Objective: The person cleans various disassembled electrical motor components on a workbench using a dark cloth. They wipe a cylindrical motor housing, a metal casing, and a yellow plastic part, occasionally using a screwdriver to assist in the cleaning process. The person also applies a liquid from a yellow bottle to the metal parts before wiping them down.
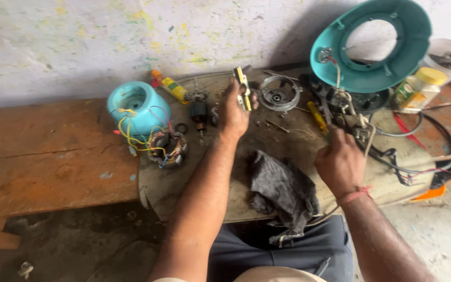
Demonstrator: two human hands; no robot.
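Observation:
My left hand (233, 112) is raised over the round work board (194, 183) and grips a small flat metal part (243, 87) with a yellow stripe. My right hand (340, 162) rests lower on the board's right side, its fingers closed around a thin green-tipped tool (329, 137) near a yellow-handled screwdriver (317, 116). Just left of my left hand lies a dark motor armature (199, 112). Beyond the left hand sits a round metal motor housing (280, 94).
A light blue motor cover (137, 107) with yellow wires and a copper-wound stator (168, 149) lie at the left. A dark rag (283, 190) lies near me. A teal ring-shaped base (371, 44) leans on the wall, with a yellow-lidded jar (418, 89), black cables (424, 151) and an orange wooden bench (43, 156).

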